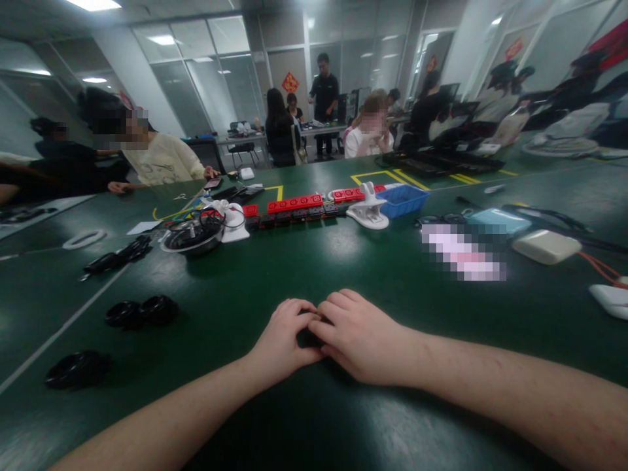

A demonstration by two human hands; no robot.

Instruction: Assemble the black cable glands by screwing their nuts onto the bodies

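Observation:
My left hand (284, 337) and my right hand (360, 337) meet above the green table (226, 294), fingertips touching. The fingers of both are curled inward and closed. A small dark patch shows in the gap between them, and whether it is a held thing or shadow I cannot make out. To the left of my hands lie black coils (159, 309), two side by side, and another black coil (77, 368) sits nearer to me. They look like wound cable.
Ahead stand a metal bowl (193, 243) of dark parts, a row of red-topped blocks (294, 204), a white clip stand (367, 212) and a blue tray (405, 199). A lit phone (461, 253) and a white case (547, 246) lie right. A person (164, 160) sits across left.

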